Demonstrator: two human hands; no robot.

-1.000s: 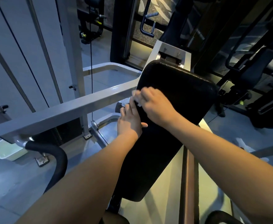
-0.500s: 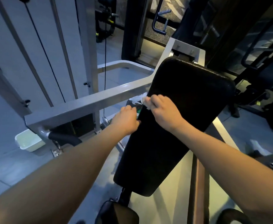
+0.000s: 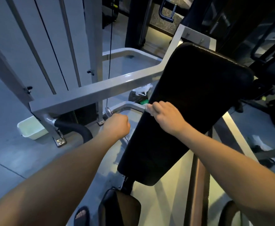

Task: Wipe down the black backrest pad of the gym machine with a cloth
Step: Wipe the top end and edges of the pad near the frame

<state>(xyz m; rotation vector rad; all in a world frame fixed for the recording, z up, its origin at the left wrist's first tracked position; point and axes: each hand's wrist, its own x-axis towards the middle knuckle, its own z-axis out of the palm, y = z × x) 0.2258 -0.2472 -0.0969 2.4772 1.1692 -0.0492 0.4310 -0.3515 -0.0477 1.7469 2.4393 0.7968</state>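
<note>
- Gripping cloth (image 3: 148, 107) at left edge of backrest pad (image 3: 190, 95): right hand (image 3: 166, 118), the nearer one.
- Pad's length runs near to far; bulk lies right of that hand.
- Left hand (image 3: 117, 126): fisted, seemingly empty, off pad.

the pad (image 3: 190, 103) is black upholstery, smooth, with a faint sheen at its top edge. the frame (image 3: 92, 93) is grey painted metal, smooth and satin, its grip (image 3: 75, 128) matt black. the cloth (image 3: 148, 106) is white fabric; the tub (image 3: 31, 129) is pale plastic.
</note>
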